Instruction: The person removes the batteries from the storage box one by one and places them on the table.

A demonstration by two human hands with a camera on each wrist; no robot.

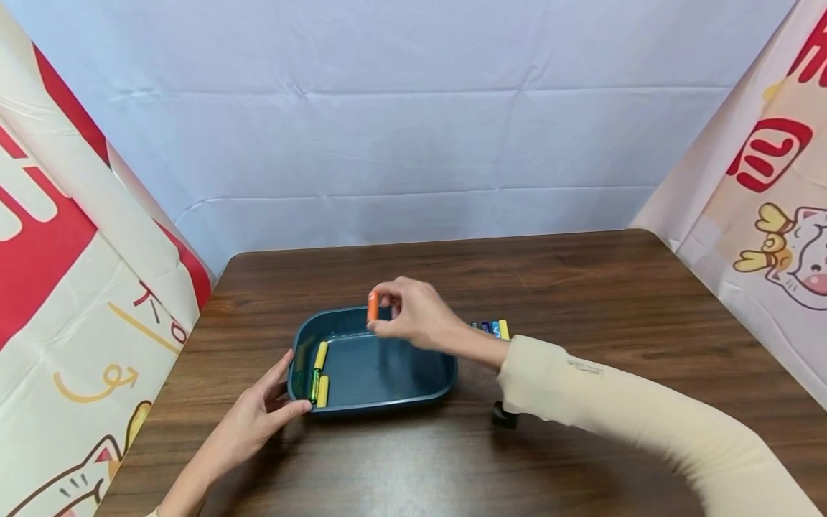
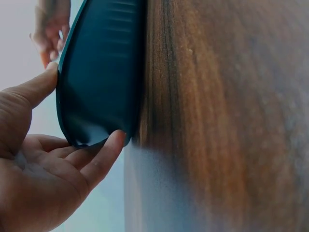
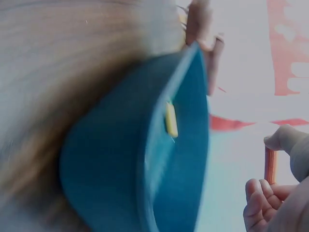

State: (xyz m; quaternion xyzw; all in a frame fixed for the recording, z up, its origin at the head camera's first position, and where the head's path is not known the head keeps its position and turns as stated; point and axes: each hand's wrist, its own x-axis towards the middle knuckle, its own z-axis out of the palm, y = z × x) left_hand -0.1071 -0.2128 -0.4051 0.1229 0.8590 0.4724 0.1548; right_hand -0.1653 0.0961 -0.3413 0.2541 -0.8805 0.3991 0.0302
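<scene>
In the head view a dark teal tray (image 1: 388,398) holds two yellow batteries (image 1: 321,355) and a green one (image 1: 314,385) at its left end. My left hand (image 1: 248,420) holds the tray's left end, thumb on the near rim and fingers round the outer side; the left wrist view shows this hand (image 2: 53,179) at the tray wall (image 2: 99,67). Above the tray, my right hand (image 1: 420,316) pinches an upright orange battery (image 1: 372,307) between thumb and fingers. The right wrist view also shows the orange battery (image 3: 270,165) in this hand (image 3: 285,183).
Several batteries (image 1: 495,329) lie in a row right of the tray, partly hidden by the right forearm. A small black object (image 1: 504,416) is on the brown table (image 1: 581,287) under the right sleeve. Cloth hangs behind and on both sides.
</scene>
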